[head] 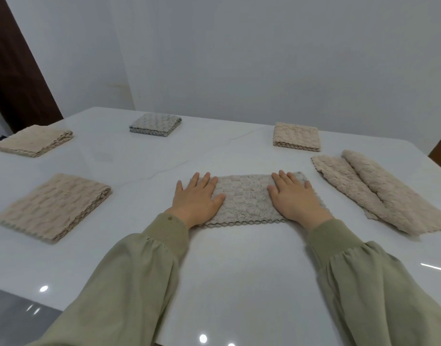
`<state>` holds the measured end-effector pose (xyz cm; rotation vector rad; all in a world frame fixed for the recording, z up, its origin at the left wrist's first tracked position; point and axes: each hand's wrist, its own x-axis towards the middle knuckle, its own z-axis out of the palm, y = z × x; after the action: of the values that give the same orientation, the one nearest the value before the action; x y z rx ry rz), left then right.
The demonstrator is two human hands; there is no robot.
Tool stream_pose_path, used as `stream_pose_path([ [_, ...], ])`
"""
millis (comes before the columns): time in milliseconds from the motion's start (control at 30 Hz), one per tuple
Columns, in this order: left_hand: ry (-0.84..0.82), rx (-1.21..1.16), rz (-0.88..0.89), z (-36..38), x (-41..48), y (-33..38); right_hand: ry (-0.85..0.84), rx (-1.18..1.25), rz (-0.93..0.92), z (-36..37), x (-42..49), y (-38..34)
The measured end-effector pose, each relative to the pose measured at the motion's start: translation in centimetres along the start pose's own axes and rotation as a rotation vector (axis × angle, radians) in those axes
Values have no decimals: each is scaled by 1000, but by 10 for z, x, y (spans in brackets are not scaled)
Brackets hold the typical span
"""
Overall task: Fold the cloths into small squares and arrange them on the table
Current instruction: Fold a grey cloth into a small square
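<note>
Pressing a grey scalloped cloth strip point(244, 198), my left hand point(197, 197) and right hand point(296, 197) lie flat, fingers straight. Three beige folded cloths point(53, 206) point(34, 141) point(297, 137), one grey folded cloth point(155, 124) and one loose beige cloth point(379, 191) surround it.

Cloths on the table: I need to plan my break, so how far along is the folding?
Four look done: far-left beige square, near-left beige square, back-right beige square, grey square at the back. In hand: grey strip, half folded, pressed flat under left hand and right hand. Left: loose beige cloth on the right.
</note>
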<state>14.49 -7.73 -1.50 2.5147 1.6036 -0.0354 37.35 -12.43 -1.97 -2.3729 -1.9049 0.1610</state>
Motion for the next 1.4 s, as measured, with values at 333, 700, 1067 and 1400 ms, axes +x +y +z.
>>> stream_pose_path([
  [333,64,6,218,-2,24,76,157,13,-67,2,-1,-4],
  [700,38,10,54,5,17,12,-11,-1,58,-1,-1,16],
  [1067,411,-194,75,-5,-13,22,567,262,80,-9,-10,25],
  [1400,120,-15,138,16,10,77,214,143,147,-18,32,35],
])
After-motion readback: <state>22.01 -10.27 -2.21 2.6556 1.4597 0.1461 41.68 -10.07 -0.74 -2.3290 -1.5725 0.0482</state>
